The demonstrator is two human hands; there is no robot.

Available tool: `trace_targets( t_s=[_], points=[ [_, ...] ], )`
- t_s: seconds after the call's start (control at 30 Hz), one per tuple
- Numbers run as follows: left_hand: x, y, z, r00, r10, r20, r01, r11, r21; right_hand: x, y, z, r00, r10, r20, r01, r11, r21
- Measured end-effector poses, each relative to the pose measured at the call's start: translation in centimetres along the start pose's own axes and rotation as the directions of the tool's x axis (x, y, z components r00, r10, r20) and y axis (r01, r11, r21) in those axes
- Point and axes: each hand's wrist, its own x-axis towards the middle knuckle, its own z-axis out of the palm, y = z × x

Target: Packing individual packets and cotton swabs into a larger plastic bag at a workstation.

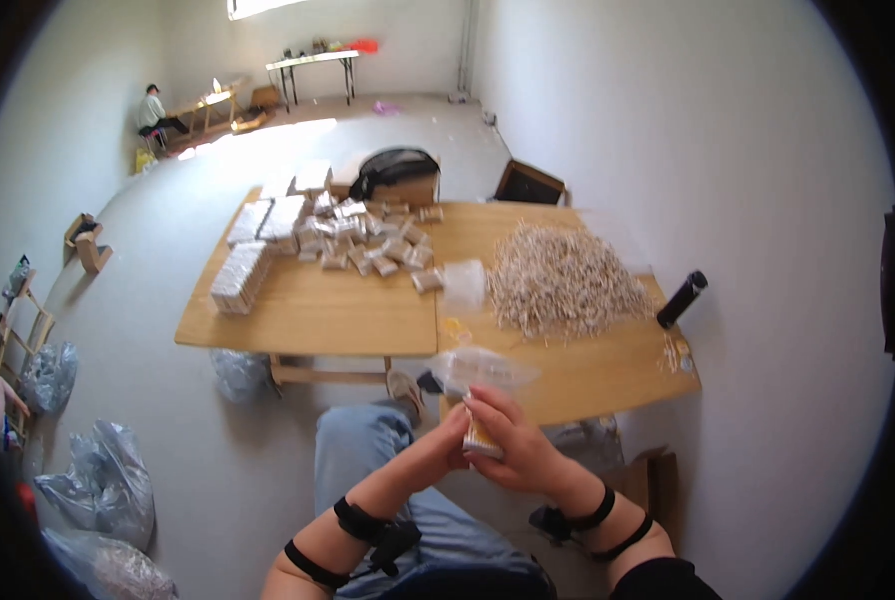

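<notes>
Small bundle of pale sticks (482,438) stands roughly upright above the lap, clasped between both hands, right hand (516,445) wrapping it, left hand (455,440) pinching beside, just below the counter (318,310) edge.

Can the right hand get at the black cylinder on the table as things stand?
Probably not straight away. The right hand holds a small bundle together with the left hand, low in front of the table. The black cylinder stands at the far right edge, nothing around it, but seemingly a long stretch.
</notes>
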Motion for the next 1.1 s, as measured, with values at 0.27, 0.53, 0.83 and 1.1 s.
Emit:
trace_targets(
  t_s=[0.27, 0.53, 0.83, 1.1],
  points=[
    [0.1, -3.7, 0.0, 0.965, 0.221, -0.142, -0.185, 0.955, 0.232, -1.7, 0.7, -0.9, 0.979, 0.194, -0.056, -0.185, 0.974, 0.131],
    [-0.6, 2.7, -1.4, 0.751, 0.643, 0.15, -0.225, 0.034, 0.974, 2.2, 4.8, -2.7, 0.943, 0.273, -0.193, -0.23, 0.949, 0.216],
    [2.9, 4.9, -4.7, 0.951, 0.271, 0.149, -0.04, -0.37, 0.928, 4.5, 8.3, -0.3, 0.973, 0.199, -0.115, -0.181, 0.971, 0.155],
    [4.0, 5.5, -5.7, 0.952, 0.243, 0.185, -0.062, -0.439, 0.897, 5.0, 9.4, -1.1, 0.963, 0.262, -0.058, -0.255, 0.962, 0.098]
  ],
)
